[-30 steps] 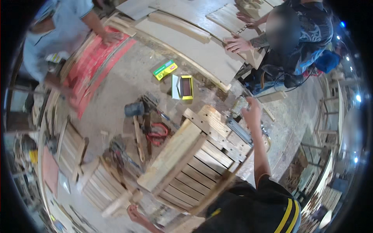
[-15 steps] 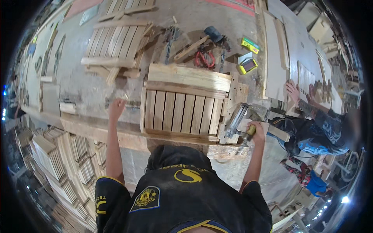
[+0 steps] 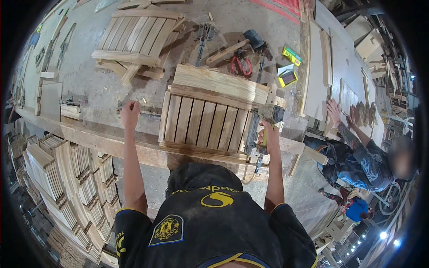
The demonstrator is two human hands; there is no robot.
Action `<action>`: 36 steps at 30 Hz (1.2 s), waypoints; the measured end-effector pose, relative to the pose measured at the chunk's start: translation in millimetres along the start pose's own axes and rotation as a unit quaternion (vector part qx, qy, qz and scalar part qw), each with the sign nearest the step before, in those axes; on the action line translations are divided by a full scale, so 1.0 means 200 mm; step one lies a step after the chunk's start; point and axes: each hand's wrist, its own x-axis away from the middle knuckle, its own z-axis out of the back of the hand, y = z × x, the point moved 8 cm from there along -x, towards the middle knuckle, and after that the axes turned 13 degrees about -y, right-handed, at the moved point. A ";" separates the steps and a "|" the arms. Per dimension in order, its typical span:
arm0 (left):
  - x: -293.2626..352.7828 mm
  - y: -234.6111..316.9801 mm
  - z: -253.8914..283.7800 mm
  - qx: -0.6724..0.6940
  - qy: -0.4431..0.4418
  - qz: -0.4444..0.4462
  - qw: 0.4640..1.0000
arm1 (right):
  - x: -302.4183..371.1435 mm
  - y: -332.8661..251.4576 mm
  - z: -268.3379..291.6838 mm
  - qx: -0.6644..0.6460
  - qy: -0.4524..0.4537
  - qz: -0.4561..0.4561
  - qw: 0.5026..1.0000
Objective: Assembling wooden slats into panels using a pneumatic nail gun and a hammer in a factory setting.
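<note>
A slatted wooden panel (image 3: pixel 201 123) lies on the workbench in front of me, with a wide pale board (image 3: pixel 221 87) along its far edge. My right hand (image 3: pixel 268 136) is wrapped round the yellowish grip of a nail gun (image 3: pixel 271 112), with an air hose fitting at the grip's near end. The gun's long magazine lies over the panel's right end; where its nose touches is hidden. To the panel's left, my left hand (image 3: pixel 130 115) is closed above a bar clamp (image 3: pixel 149 110) lying on the bench. Whatever its fingers may pinch is too small to make out.
Another slatted assembly (image 3: pixel 134 38) sits at the far left. Beyond the panel are a mallet (image 3: pixel 254 41), red-handled pliers (image 3: pixel 241 66) and small yellow-green boxes (image 3: pixel 291 56). Stacked slatted panels (image 3: pixel 58 178) stand lower left. A co-worker (image 3: pixel 375 156) handles wood at the right.
My right hand has brought the nail gun leftward and away from me, from beside the panel onto its right end. My left hand has shifted slightly and stays closed.
</note>
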 end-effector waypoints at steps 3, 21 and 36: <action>0.00 -0.01 0.02 0.014 0.013 0.005 1.000 | 0.00 0.01 0.00 0.007 0.008 -0.009 1.000; -0.01 -0.07 0.01 0.054 0.041 -0.007 0.998 | -0.01 -0.09 -0.35 0.038 -0.065 0.012 0.997; 0.03 -0.02 0.05 0.118 0.096 -0.002 0.988 | -0.14 -0.23 -0.97 0.150 -0.179 0.027 0.972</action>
